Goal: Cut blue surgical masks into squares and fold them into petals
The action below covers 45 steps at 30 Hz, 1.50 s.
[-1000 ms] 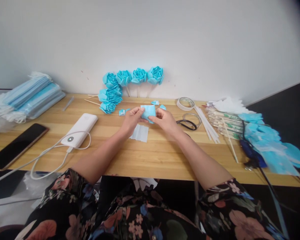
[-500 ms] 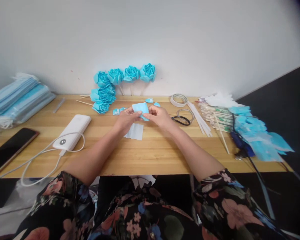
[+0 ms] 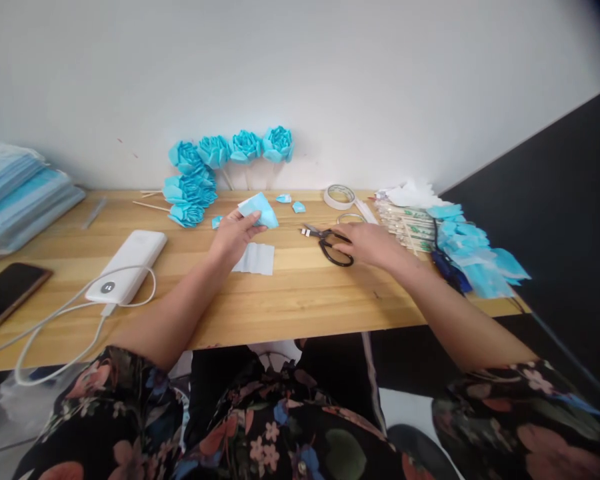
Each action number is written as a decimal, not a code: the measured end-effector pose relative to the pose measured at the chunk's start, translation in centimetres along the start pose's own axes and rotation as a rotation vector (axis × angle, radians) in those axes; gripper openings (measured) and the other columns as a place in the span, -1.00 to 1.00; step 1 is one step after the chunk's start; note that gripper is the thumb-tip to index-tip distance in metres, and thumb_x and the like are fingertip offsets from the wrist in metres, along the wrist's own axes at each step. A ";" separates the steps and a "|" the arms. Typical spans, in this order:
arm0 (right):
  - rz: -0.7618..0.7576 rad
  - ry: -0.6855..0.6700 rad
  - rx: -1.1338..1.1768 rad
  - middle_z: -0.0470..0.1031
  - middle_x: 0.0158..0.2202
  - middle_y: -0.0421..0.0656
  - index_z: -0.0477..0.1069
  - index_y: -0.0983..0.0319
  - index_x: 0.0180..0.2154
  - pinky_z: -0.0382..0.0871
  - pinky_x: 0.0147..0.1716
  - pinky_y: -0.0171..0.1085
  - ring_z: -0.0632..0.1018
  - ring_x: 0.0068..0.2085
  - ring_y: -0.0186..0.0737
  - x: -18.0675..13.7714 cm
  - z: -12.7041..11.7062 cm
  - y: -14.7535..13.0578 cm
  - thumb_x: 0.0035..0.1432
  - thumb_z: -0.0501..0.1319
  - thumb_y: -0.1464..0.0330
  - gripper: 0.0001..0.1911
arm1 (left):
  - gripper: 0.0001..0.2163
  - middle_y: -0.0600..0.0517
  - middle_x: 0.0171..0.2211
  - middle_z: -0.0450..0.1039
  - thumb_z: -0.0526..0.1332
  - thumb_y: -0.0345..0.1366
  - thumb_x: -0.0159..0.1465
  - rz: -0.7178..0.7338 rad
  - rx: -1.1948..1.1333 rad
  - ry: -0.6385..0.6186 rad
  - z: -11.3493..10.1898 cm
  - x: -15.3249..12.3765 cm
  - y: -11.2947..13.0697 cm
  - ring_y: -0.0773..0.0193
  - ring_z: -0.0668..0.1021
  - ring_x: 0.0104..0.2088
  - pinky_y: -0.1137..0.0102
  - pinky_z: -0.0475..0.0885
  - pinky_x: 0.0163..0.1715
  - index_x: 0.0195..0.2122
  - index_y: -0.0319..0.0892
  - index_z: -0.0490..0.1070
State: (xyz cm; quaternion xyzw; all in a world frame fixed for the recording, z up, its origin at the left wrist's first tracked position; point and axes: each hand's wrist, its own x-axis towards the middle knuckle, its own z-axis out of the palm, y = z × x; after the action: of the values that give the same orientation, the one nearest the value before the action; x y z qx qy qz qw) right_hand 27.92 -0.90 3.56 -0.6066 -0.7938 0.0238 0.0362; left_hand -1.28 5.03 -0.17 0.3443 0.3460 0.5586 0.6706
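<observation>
My left hand [image 3: 235, 235] pinches a folded piece of light blue mask fabric [image 3: 259, 209] and holds it just above the wooden table [image 3: 290, 293]. A white fabric piece [image 3: 255, 258] lies flat right below that hand. My right hand [image 3: 367, 243] rests on the table to the right, its fingers closed on the handles of black scissors [image 3: 325, 241], whose blades point left.
Several blue fabric roses on sticks [image 3: 220, 160] lean on the wall. A tape roll [image 3: 339, 196], wrapped chopsticks [image 3: 405, 220] and blue scraps [image 3: 473, 257] lie right. A power bank [image 3: 125, 265] with cable, a phone [image 3: 5, 290] and stacked masks [image 3: 15, 200] lie left.
My right hand let go of the blue fabric and moved right onto the scissors. My left hand keeps the fabric alone. The view turned to the right.
</observation>
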 end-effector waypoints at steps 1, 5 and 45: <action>-0.013 -0.018 -0.026 0.62 -0.08 0.05 0.51 0.21 0.01 0.32 -0.24 -0.17 0.60 -0.14 0.09 -0.6 0.5 -0.2 0.19 0.32 0.31 -0.66 | -0.80 0.05 -0.39 0.59 0.48 -0.41 0.03 0.001 0.004 -0.007 0.0 -0.1 0.0 0.37 0.60 -0.40 0.46 0.56 -0.36 -0.32 -0.24 0.53; -0.008 0.045 -0.048 0.58 -0.02 0.13 0.43 0.28 0.11 0.38 -0.10 -0.10 0.57 -0.02 0.14 -1.4 2.3 -1.3 0.27 0.20 0.37 -0.61 | -0.79 0.05 -0.36 0.60 0.47 -0.39 0.06 0.016 0.027 -0.026 0.0 -0.1 0.0 0.35 0.61 -0.37 0.44 0.56 -0.32 -0.30 -0.22 0.52; 0.059 -0.519 1.642 0.56 -0.47 -0.13 0.45 0.27 -0.17 0.46 -0.63 -0.31 0.54 -0.56 -0.24 3.8 1.8 -9.1 0.02 0.29 -0.20 -0.33 | -0.86 0.02 -0.40 0.61 0.21 -0.59 0.31 -0.192 -0.236 0.130 1.1 -0.7 1.7 0.41 0.62 -0.44 0.50 0.55 -0.37 -0.36 -0.32 0.51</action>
State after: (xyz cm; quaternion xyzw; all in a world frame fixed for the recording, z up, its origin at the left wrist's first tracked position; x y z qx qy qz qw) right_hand 17.98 0.42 2.61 -0.3843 -0.4924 0.7289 0.2803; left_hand -1.29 4.54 1.94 0.1920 0.3519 0.5498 0.7328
